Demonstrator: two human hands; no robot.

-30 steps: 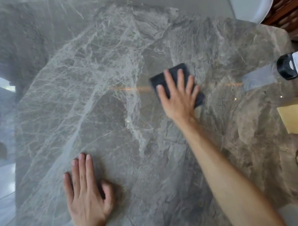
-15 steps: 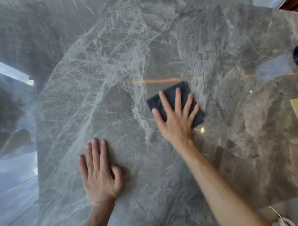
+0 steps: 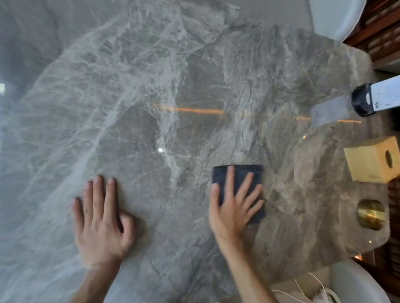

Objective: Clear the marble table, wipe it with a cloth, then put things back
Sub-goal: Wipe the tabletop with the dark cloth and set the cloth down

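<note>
Dark folded cloth (image 3: pixel 238 182), flat under right hand (image 3: pixel 233 209), grey veined marble table (image 3: pixel 151 81)

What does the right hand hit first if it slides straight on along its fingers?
Nothing, as far as the view shows: the right hand, flat on the cloth, points up across bare table. The box lies off-line.

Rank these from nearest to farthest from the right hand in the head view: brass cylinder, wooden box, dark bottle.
From the right hand:
1. Brass cylinder, level with it, at the table's right edge.
2. Wooden box, farther up that edge.
3. Dark bottle, far right corner.
</note>
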